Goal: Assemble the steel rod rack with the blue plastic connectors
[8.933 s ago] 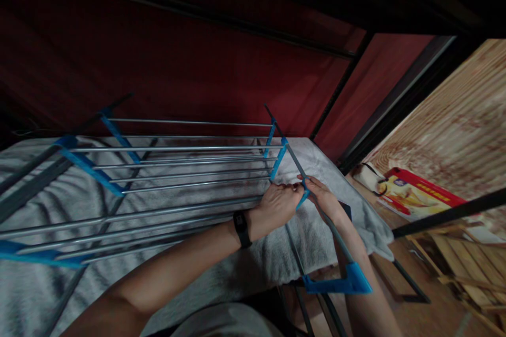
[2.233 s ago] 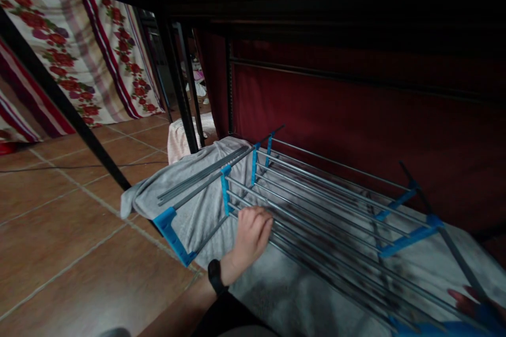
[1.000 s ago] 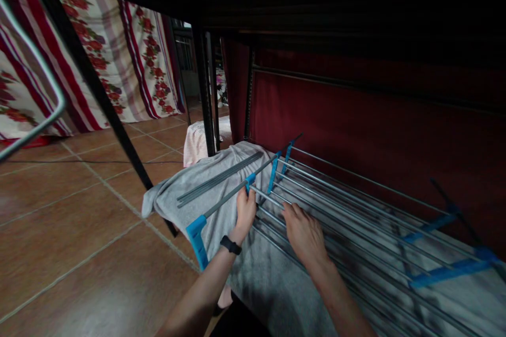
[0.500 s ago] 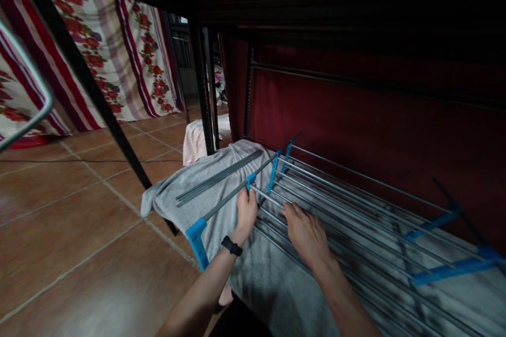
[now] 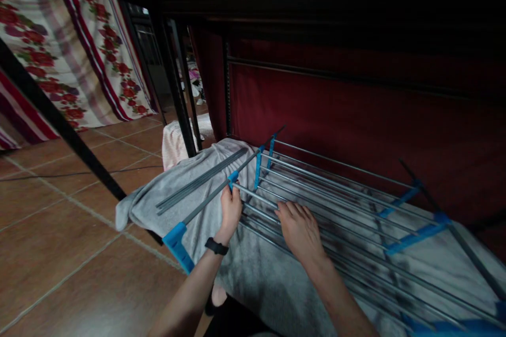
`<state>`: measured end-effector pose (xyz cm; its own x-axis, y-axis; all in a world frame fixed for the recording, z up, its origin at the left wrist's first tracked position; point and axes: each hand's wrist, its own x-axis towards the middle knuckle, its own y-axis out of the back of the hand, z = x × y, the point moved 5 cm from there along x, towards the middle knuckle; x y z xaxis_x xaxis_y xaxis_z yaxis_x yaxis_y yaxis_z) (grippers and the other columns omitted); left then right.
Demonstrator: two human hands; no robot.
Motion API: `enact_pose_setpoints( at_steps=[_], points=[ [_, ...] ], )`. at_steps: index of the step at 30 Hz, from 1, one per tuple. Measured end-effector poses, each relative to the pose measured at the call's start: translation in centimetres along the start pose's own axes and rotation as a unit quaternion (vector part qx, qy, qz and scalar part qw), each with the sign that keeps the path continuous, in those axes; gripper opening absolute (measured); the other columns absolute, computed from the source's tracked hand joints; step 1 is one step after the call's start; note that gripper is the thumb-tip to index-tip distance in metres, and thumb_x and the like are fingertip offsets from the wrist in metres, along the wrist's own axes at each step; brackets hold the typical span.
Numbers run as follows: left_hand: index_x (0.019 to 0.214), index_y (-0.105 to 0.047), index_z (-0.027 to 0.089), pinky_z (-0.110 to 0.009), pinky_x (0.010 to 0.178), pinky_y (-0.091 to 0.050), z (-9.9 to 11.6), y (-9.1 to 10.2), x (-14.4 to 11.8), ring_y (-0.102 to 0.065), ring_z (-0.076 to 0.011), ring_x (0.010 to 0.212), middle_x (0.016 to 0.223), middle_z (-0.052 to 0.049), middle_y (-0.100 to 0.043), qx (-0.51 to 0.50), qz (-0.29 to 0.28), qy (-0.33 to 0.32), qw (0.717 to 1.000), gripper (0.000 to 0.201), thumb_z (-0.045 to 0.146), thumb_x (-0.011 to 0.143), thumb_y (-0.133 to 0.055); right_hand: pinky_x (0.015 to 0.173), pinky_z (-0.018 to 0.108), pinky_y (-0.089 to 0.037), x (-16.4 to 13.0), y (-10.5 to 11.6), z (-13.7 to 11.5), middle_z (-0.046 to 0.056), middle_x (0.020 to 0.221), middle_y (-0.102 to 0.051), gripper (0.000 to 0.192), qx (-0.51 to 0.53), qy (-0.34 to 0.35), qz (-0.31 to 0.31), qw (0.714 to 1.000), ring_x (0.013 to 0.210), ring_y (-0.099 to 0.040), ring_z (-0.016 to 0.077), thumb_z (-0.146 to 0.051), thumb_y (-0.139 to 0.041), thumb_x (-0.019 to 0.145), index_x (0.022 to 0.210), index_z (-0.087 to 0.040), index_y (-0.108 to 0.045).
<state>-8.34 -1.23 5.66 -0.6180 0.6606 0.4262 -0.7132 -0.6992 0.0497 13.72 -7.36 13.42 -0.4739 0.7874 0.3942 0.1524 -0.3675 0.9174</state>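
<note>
A rack of thin metal rods (image 5: 348, 176) with blue plastic end pieces, resembling a drying rack, lies partly assembled on a grey blanket (image 5: 253, 268). My left hand (image 5: 230, 211), a black band on its wrist, is closed around the rod end just below a blue connector (image 5: 233, 177) on the grey side tube (image 5: 205, 202). Farther right along the same rod, my right hand (image 5: 299, 229) rests from above with its fingers curled over it. A blue corner piece (image 5: 176, 245) caps the near end of the side tube. Several loose grey tubes (image 5: 201, 180) lie left of the rack.
Black metal frame posts (image 5: 174, 79) and a dark upper deck (image 5: 300, 5) enclose the space. A dark red cloth (image 5: 336, 110) hangs behind. Brown floor tiles (image 5: 71, 242) and a flowered curtain (image 5: 87, 58) are on the left, and a pale cloth (image 5: 176, 145) sits beyond the blanket.
My view has turned to the right, so the scene sits farther left and more of the rack's far right end shows. Both hands keep their places on the rod.
</note>
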Motion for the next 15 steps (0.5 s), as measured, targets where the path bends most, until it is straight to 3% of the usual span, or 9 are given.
enact_pose_setpoints(
  at_steps=[4, 8, 12, 15],
  points=[
    [0.092, -0.058, 0.022, -0.039, 0.092, -0.050, -0.1, -0.2, 0.4, -0.062, -0.0249, 0.091, 0.091, -0.007, -0.066, -0.003, -0.002, 0.002, 1.000, 0.016, 0.035, 0.088, -0.050, 0.087, 0.036, -0.046, 0.1, 0.2, 0.3, 0.008, 0.107, -0.073, 0.027, 0.016, -0.008, -0.010, 1.000, 0.096, -0.065, 0.0213, -0.025, -0.044, 0.105, 0.124, -0.021, -0.062],
    [0.100, -0.060, 0.021, -0.038, 0.098, -0.049, -0.3, 0.1, 0.1, -0.063, -0.0251, 0.099, 0.096, -0.007, -0.067, -0.008, -0.009, 0.011, 1.000, 0.021, 0.038, 0.088, -0.055, 0.103, 0.039, -0.043, -1.2, 0.9, -0.4, 0.011, 0.133, -0.065, 0.036, 0.076, 0.022, 0.055, 0.995, 0.123, -0.056, 0.0228, -0.016, -0.043, 0.103, 0.136, -0.020, -0.057],
    [0.105, -0.062, 0.021, -0.037, 0.101, -0.046, -1.2, 1.1, -1.0, -0.062, -0.0241, 0.108, 0.110, -0.008, -0.067, -0.013, -0.025, 0.017, 0.999, 0.031, 0.046, 0.089, -0.060, 0.106, 0.038, -0.045, -6.7, -0.2, 0.0, 0.008, 0.128, -0.068, 0.038, 0.196, 0.005, 0.123, 0.973, 0.122, -0.058, 0.0194, -0.011, -0.040, 0.101, 0.131, -0.023, -0.061],
    [0.095, -0.065, 0.020, -0.034, 0.091, -0.049, -2.4, 1.6, -1.9, -0.063, -0.0226, 0.094, 0.097, -0.006, -0.068, -0.005, -0.073, 0.070, 0.995, 0.036, 0.055, 0.088, -0.060, 0.098, 0.038, -0.053, -13.3, -3.4, 2.4, 0.004, 0.113, -0.072, 0.035, 0.268, -0.091, 0.123, 0.951, 0.108, -0.065, 0.0187, -0.013, -0.041, 0.100, 0.122, -0.027, -0.066]
  ],
)
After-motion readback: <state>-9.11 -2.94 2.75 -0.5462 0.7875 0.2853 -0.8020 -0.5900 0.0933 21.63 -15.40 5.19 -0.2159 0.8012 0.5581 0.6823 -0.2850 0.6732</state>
